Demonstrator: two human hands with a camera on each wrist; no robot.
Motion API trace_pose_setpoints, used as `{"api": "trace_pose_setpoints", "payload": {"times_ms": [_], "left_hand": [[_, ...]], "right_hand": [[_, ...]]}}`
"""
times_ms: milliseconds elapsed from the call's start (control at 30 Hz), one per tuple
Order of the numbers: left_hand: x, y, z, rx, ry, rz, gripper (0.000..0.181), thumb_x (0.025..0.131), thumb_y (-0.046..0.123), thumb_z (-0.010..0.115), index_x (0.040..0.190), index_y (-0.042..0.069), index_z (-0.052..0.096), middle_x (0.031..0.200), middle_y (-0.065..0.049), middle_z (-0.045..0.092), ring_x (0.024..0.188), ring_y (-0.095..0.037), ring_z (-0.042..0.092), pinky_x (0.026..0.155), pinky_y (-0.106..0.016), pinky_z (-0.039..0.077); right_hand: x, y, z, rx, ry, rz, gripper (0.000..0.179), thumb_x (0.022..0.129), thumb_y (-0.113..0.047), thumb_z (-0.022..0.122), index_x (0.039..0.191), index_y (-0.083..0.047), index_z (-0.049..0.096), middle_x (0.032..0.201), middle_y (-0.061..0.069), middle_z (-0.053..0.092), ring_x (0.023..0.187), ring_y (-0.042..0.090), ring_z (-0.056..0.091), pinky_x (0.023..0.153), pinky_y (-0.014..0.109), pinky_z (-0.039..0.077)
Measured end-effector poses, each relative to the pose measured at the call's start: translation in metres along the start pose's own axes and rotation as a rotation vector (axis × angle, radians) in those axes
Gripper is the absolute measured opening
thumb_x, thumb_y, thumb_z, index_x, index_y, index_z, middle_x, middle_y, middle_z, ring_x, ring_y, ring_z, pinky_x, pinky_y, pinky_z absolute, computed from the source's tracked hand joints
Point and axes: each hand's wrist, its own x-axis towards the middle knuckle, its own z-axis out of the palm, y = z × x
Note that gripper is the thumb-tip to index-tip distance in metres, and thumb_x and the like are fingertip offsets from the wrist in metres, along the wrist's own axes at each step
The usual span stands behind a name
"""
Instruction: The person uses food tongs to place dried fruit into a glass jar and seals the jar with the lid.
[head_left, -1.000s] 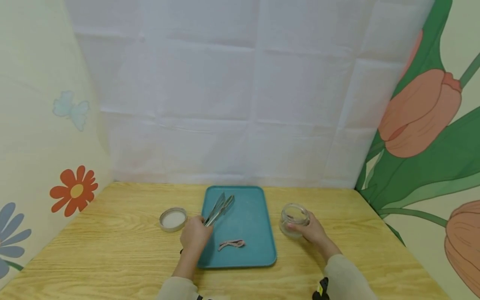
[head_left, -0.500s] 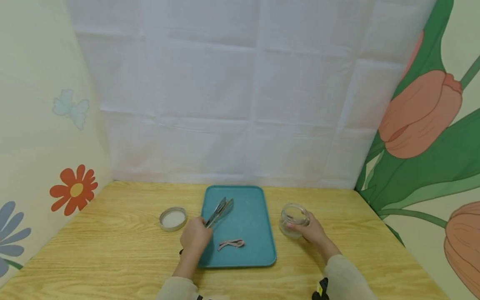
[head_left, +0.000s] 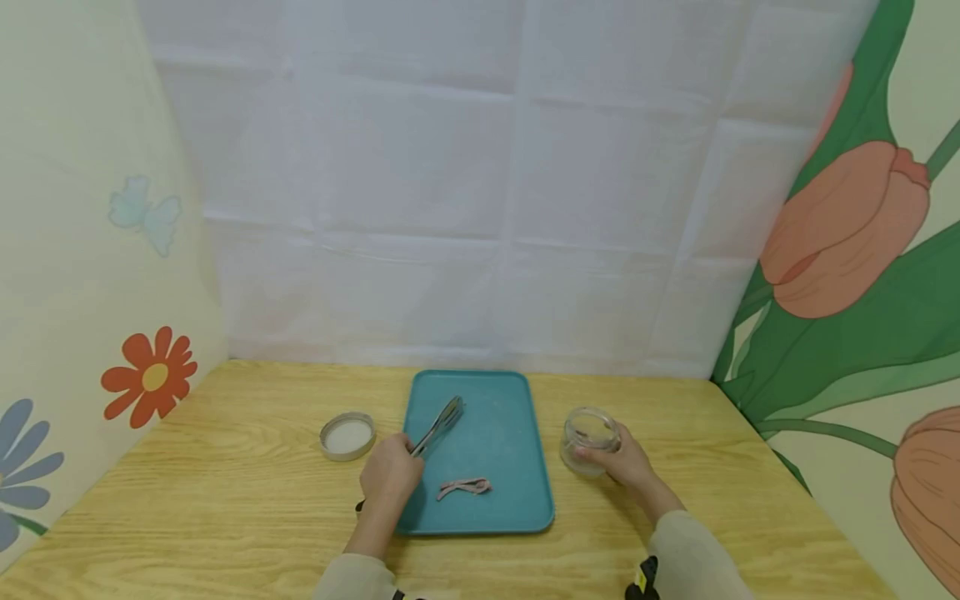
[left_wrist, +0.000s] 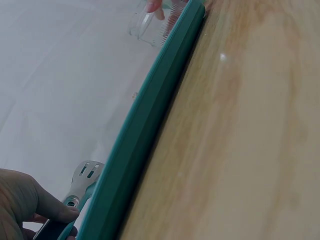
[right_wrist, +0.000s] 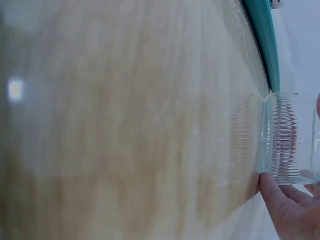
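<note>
Metal tongs (head_left: 442,421) are held in my left hand (head_left: 392,473) over the left side of a teal tray (head_left: 495,425); their two arms lie close together and point to the far right. The left wrist view shows the slotted end of the tongs (left_wrist: 86,175) beyond my thumb. A pinkish, folded strip (head_left: 465,487) lies on the near part of the tray, apart from the tongs. Right of the tray, my right hand (head_left: 622,458) grips a clear glass jar (head_left: 581,450) that stands upright on the table, its mouth uncovered. Something reddish shows through its ribbed base (right_wrist: 285,140); I cannot tell what.
A round lid (head_left: 347,437) with a white inside lies on the wooden table (head_left: 247,483), left of the tray. White cloth (head_left: 420,208) hangs behind the table, and patterned panels with flowers stand at both sides.
The arms of the tongs, spread apart a second ago, have come together in my left hand. My right hand and the jar have stayed in place, as has the pinkish strip.
</note>
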Motion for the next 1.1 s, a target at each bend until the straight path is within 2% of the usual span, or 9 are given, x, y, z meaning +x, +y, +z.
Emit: {"api": "trace_pose_setpoints", "payload": {"times_ms": [433,833,1100], "left_hand": [[0.0,-0.003,0.001,-0.014,-0.008,0.014,0.007,0.07,0.004,0.053,0.072,0.008,0.059,0.062,-0.003,0.051,0.053,-0.019,0.044,0.043,-0.034,0.032],[0.0,0.003,-0.002,-0.037,0.009,0.02,0.007,0.071,0.007,0.053,0.071,0.01,0.059,0.063,-0.004,0.052,0.052,-0.02,0.044,0.041,-0.033,0.032],[-0.001,0.009,0.0,-0.066,0.038,0.079,0.006,0.069,0.009,0.055,0.07,0.01,0.06,0.063,-0.004,0.053,0.051,-0.019,0.045,0.04,-0.033,0.031]], "right_hand": [[0.0,0.001,-0.001,-0.012,0.002,0.011,0.086,0.068,-0.031,0.072,0.132,-0.002,0.023,0.129,0.026,0.029,0.115,0.038,0.029,0.089,0.05,0.027],[0.0,0.0,-0.001,-0.014,0.003,0.005,0.084,0.068,-0.031,0.072,0.131,-0.001,0.025,0.128,0.025,0.032,0.115,0.037,0.031,0.089,0.05,0.027],[-0.001,-0.003,0.0,-0.014,0.006,0.01,0.084,0.068,-0.028,0.072,0.131,0.0,0.025,0.128,0.025,0.031,0.115,0.038,0.03,0.089,0.05,0.026]]}}
